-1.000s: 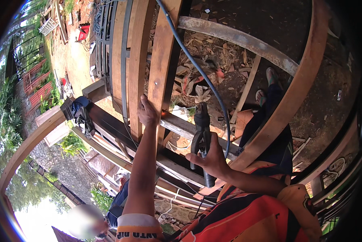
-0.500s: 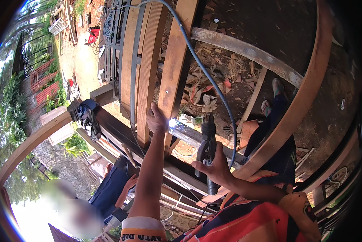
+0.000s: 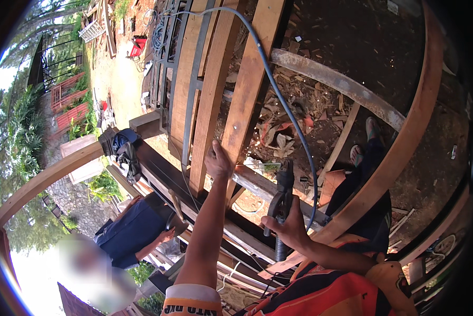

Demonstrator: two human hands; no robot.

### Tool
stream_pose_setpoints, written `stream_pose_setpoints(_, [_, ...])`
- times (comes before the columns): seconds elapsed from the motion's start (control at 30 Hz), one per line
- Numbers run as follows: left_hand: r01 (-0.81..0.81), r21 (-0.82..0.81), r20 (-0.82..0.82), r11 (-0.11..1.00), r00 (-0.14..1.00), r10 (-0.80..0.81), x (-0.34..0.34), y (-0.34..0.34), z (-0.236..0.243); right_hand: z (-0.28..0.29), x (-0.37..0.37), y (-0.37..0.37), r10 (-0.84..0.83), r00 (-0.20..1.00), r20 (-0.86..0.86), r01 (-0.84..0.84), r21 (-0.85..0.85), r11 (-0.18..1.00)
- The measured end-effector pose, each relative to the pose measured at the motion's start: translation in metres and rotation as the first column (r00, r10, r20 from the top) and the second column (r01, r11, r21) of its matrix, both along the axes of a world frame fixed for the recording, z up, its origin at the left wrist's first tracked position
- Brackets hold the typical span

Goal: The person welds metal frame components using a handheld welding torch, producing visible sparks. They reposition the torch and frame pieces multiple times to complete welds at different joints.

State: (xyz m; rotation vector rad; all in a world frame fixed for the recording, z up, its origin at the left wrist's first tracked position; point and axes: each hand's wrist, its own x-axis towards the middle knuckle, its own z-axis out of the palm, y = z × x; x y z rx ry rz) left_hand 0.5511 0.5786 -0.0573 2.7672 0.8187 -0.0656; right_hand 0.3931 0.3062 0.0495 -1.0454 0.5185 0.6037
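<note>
One long plank (image 3: pixel 252 84) runs up and away from you. Low on its right side it seems to meet a metal bar (image 3: pixel 258 181), which sits under the clamp's side of your work. A blue cable (image 3: pixel 271 75) bends across the plank and drops to the right. The black clamp (image 3: pixel 285 179) points up by the bar, and your right hand (image 3: pixel 294 224) has a closed grip on it. Your left hand (image 3: pixel 219 162) is at the plank's left edge; its fingers are partly hidden, so you cannot tell how tight that grip is. Tiny white sparks (image 3: pixel 363 82) show past the bar.

You look to be partway through a weld by the bar's end. The next move seems to call for a steady plank, a slow clamp tip, and left fingers clear of the heat.
</note>
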Motion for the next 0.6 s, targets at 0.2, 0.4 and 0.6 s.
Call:
stream_pose_setpoints(0.2, [-0.03, -0.064, -0.09, 0.998, 0.996, 0.024, 0.003, 0.005, 0.002, 0.001, 0.0, 0.001, -0.015, 1.0, 0.019, 0.014, 0.044, 0.999])
stream_pose_setpoints(0.4, [-0.039, 0.035, -0.026, 0.999, 0.999, 0.04, -0.009, 0.036, -0.021, -0.002, 0.003, -0.002, -0.021, 0.997, -0.08, 0.034, 0.173, 0.984])
stream_pose_setpoints(0.6, [-0.063, -0.127, -0.041, 0.99, 0.997, 0.058, 0.01, -0.022, 0.023, -0.005, 0.006, -0.012, -0.038, 0.998, -0.043, 0.036, -0.048, 0.998])
